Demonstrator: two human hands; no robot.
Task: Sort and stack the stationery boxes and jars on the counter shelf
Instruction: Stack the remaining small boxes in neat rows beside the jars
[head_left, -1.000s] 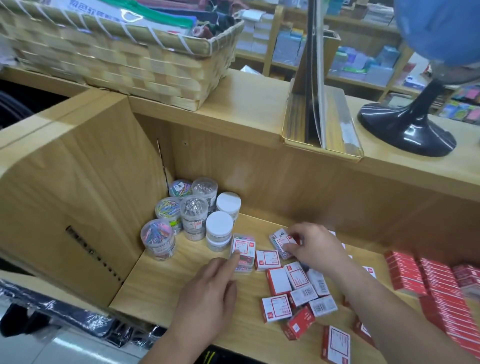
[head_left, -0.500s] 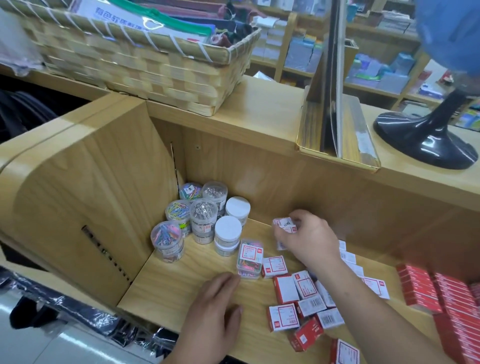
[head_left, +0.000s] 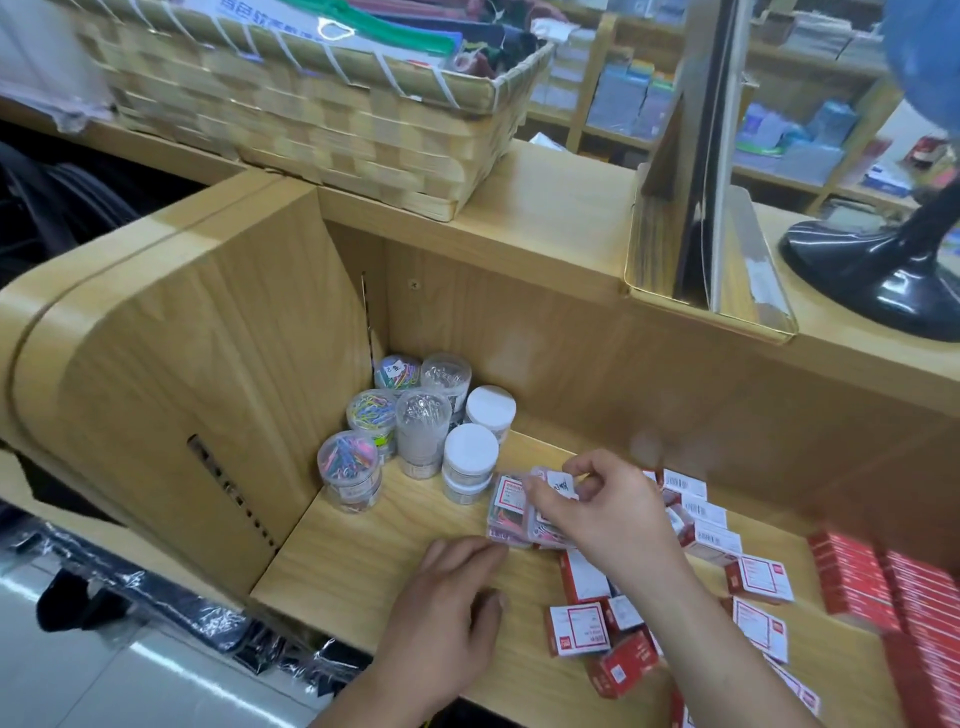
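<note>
Several clear and white-lidded jars (head_left: 415, 426) of paper clips stand grouped in the shelf's back left corner. Just right of them sits a clear box of coloured clips (head_left: 508, 506). My right hand (head_left: 597, 506) pinches a second clear clip box (head_left: 558, 488) and holds it against that one. My left hand (head_left: 447, 613) rests flat on the wooden shelf (head_left: 353, 571), fingers straight, fingertips near the clear boxes. Small red-and-white staple boxes (head_left: 579, 629) lie scattered under and right of my right forearm.
Rows of red boxes (head_left: 883, 597) are stacked at the right end of the shelf. On the counter above stand a woven basket (head_left: 311, 130), an acrylic sign holder (head_left: 711, 234) and a globe's black base (head_left: 872, 270). The shelf's wooden side wall (head_left: 208, 389) closes off the left.
My right hand lifted a clear clip box from behind the pile and carried it left, next to the clear box by the jars. My left hand slid back slightly, staying flat.
</note>
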